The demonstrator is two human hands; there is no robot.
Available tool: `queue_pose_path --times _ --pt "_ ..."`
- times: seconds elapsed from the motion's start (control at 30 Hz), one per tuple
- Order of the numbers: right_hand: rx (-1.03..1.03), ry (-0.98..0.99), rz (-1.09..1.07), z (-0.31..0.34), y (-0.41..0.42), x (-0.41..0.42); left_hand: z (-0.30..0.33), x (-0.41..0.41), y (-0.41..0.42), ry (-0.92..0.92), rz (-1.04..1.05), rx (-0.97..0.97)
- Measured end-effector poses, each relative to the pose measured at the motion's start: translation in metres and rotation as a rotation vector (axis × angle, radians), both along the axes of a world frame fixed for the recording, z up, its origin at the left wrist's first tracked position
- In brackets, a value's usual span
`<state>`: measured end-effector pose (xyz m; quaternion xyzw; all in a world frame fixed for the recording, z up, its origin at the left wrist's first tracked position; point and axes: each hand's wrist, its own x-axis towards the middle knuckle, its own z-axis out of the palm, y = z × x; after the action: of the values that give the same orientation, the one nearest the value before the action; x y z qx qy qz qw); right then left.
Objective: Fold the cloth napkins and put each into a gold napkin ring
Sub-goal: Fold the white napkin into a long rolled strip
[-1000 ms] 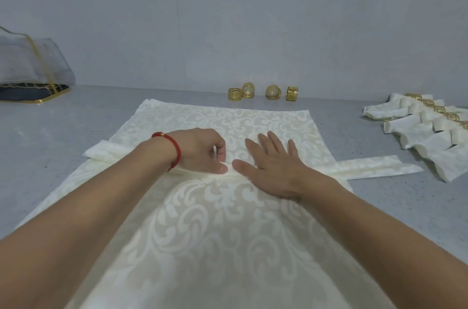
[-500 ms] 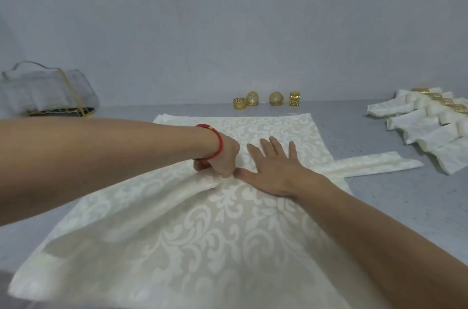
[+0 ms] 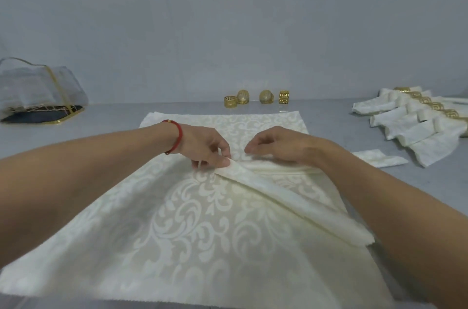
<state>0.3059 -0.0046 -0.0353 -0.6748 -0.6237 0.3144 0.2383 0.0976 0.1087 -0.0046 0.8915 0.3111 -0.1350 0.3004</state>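
While the left hand (image 3: 202, 146) pinched the folded cream damask cloth napkin (image 3: 192, 220) strip's end, the right hand's (image 3: 281, 145) curled fingers (image 3: 253, 147) pressed it just beside.

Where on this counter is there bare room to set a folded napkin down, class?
Bare grey counter lies between the mesh bag and the spread cloth, and between that cloth and the finished napkins. Crowded: the right edge, and the gold rings by the wall.
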Motion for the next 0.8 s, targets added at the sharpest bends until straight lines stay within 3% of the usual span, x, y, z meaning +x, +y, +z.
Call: queue_pose_path --times 0.23,0.37,0.5,0.63,0.7,0.8 --pt "-0.199 -0.348 -0.022 0.011 -0.009 0.034 -0.022 0.003 -0.003 -0.09 0.113 0.066" --pt "-0.257 -0.561 -0.018 0.016 -0.004 0.018 -0.027 0.011 -0.01 -0.056 0.141 0.216" --pt "-0.237 -0.787 -0.062 0.025 -0.005 -0.009 -0.023 0.017 -0.019 0.024 0.128 0.356" --pt "-0.187 -1.155 -0.032 0.03 -0.005 -0.038 -0.021 0.023 -0.022 0.084 0.109 0.412" --pt "-0.2 -1.159 0.001 0.034 -0.004 -0.049 -0.02 0.023 -0.026 0.097 0.095 0.443" --pt "-0.318 -0.868 -0.014 0.053 -0.003 -0.041 -0.018 0.024 -0.029 0.097 0.079 0.483"
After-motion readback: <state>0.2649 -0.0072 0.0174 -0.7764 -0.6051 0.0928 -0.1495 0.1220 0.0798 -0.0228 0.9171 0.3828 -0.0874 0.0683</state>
